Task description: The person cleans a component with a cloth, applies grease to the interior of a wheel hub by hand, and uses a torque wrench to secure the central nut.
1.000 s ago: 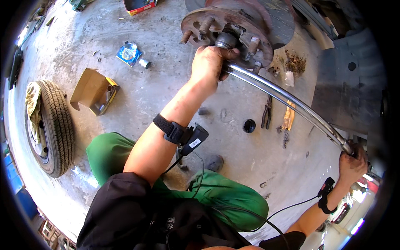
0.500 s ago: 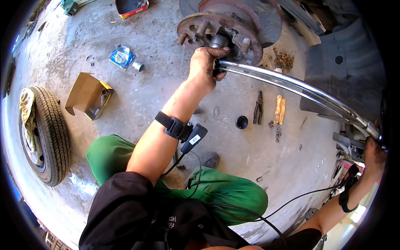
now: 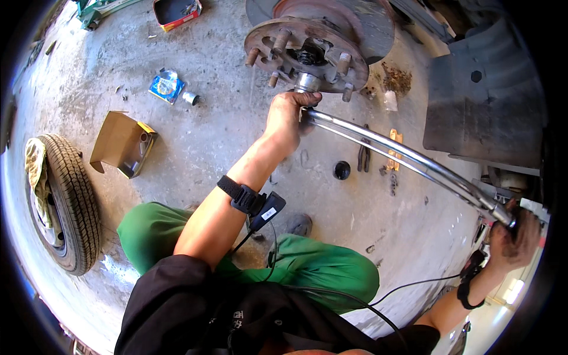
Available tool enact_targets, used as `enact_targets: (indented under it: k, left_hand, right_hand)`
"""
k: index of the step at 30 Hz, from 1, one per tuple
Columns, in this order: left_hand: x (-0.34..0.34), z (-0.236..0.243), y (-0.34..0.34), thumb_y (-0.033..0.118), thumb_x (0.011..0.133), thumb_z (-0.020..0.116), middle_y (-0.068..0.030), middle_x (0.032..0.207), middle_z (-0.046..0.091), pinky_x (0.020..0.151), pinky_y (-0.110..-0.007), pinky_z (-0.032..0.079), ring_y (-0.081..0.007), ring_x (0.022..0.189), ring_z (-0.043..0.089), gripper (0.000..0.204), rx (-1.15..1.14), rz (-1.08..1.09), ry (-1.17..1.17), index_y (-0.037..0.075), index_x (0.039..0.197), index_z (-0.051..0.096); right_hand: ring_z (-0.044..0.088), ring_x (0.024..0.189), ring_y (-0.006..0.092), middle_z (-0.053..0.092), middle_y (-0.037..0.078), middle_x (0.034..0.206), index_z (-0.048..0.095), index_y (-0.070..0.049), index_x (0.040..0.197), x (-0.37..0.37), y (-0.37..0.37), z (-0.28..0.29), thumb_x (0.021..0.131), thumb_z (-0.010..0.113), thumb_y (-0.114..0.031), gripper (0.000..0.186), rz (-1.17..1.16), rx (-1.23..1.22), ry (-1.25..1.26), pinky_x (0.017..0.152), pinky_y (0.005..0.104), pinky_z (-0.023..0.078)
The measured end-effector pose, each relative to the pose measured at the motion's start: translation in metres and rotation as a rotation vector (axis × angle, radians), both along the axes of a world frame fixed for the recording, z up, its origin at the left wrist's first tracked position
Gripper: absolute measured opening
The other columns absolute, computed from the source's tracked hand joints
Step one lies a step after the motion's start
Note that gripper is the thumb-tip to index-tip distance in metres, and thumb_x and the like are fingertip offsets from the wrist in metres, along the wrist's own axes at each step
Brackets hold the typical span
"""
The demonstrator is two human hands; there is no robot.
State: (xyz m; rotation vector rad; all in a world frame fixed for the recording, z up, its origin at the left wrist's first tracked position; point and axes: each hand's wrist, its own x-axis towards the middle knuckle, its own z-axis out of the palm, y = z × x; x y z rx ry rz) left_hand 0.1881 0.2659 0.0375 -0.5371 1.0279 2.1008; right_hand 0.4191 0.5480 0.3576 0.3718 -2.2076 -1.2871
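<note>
My left hand (image 3: 287, 115) is closed round the socket end of a long chrome wrench (image 3: 390, 154), which looks like two parallel bars. The silver socket (image 3: 306, 83) sits at the lower face of a rusty wheel hub (image 3: 266, 44) with several studs, below its dark, exposed centre (image 3: 309, 55); whether they touch, I cannot tell. My right hand (image 3: 512, 239), blackened with grease, grips the far end of the bars at the right. Below the wrench on the floor lie pliers (image 3: 364, 158), an orange-wrapped item (image 3: 395, 143) and a round black cap (image 3: 341, 170).
A tyre (image 3: 77, 201) with a cloth over it is at the left, near an open cardboard box (image 3: 112, 142). A blue packet (image 3: 167, 87) and red tray (image 3: 165, 18) lie farther back. A dark metal panel (image 3: 479, 106) borders the right. My green-trousered knees are below.
The socket has come out of the hub's centre and down toward me, exposing the dark middle. My left hand moved down with it; my right hand swung outward, then back down with the bar.
</note>
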Motion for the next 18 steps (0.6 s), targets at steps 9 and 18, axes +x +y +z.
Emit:
enact_targets:
  k: [9, 18]
  left_hand:
    - [-0.011, 0.006, -0.008, 0.019, 0.077, 0.071, -0.0026, 0.065, 0.054, 0.048, -0.029, 0.038, -0.0139, 0.054, 0.049, 0.019, -0.144, 0.087, 0.122, 0.003, 0.072, 0.062]
    - [-0.032, 0.021, -0.012, 0.019, 0.079, 0.065, -0.0015, 0.067, 0.057, 0.048, -0.027, 0.036, -0.0124, 0.055, 0.049, 0.011, -0.086, 0.011, 0.118, 0.008, 0.081, 0.065]
  right_hand:
    - [0.064, 0.070, 0.0257, 0.067, 0.009, 0.077, 0.066, -0.001, 0.079, -0.009, -0.015, -0.063, 0.077, 0.074, -0.009, 0.012, -0.099, -0.263, 0.040, 0.067, 0.0347, 0.052]
    - [0.066, 0.085, 0.0271, 0.069, 0.012, 0.094, 0.068, 0.000, 0.091, -0.008, 0.039, -0.029, 0.083, 0.071, -0.012, 0.015, -0.127, -0.266, -0.031, 0.079, 0.0326, 0.053]
